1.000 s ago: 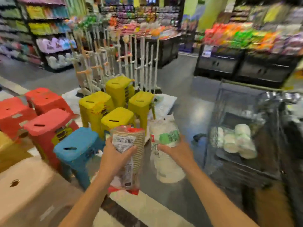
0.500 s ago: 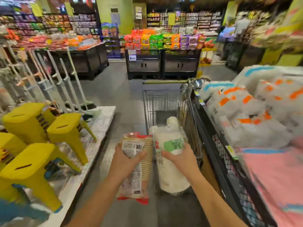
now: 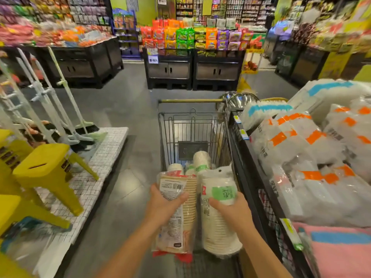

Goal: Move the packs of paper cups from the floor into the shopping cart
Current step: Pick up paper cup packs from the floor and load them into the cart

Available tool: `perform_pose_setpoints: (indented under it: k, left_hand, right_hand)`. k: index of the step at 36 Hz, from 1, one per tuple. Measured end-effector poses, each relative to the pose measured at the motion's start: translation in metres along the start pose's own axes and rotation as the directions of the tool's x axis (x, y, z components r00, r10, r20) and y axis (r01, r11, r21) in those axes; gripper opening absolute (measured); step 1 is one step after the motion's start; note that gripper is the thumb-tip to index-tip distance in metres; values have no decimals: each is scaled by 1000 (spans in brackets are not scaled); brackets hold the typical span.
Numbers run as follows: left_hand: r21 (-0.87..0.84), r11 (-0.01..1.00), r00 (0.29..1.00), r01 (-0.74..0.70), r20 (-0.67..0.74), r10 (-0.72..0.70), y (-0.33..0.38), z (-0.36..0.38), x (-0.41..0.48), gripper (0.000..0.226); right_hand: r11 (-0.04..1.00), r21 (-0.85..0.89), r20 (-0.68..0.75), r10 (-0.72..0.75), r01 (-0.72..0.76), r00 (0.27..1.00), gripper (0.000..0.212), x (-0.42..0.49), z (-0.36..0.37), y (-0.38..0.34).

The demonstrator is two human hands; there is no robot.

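Observation:
My left hand grips a pack of tan paper cups with a white barcode label and red ends. My right hand grips a pack of white paper cups with a green label. Both packs are held upright side by side over the near end of the wire shopping cart. Inside the cart lie more white cup packs, partly hidden behind the two held packs.
Yellow plastic stools and brooms stand on a white platform to the left. A black wire bin of plastic-wrapped goods presses against the cart's right side. Dark display counters stand across the grey floor ahead.
My view has swung right from the stools to face the cart. Both hands carried their packs over the cart's near end.

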State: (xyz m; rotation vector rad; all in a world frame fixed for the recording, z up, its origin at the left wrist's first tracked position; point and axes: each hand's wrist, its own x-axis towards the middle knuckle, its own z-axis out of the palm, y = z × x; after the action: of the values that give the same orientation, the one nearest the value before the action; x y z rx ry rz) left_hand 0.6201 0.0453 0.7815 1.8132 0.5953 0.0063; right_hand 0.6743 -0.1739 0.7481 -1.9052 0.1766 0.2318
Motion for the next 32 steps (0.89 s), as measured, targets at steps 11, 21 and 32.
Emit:
perform_pose_setpoints:
  k: [11, 21, 32]
  left_hand:
    - [-70, 992, 990, 101, 102, -93, 3, 31, 163, 89]
    - [21, 960, 954, 279, 111, -279, -46, 105, 268, 85]
    - [162, 796, 806, 583, 8, -592, -184, 216, 343, 93]
  right_hand:
    - [991, -92, -58, 92, -97, 994, 36, 117, 44, -21]
    - [938, -148, -61, 309, -314, 949, 53, 226, 73, 54]
    - [666, -356, -81, 677, -656, 731, 132, 320, 117, 208]
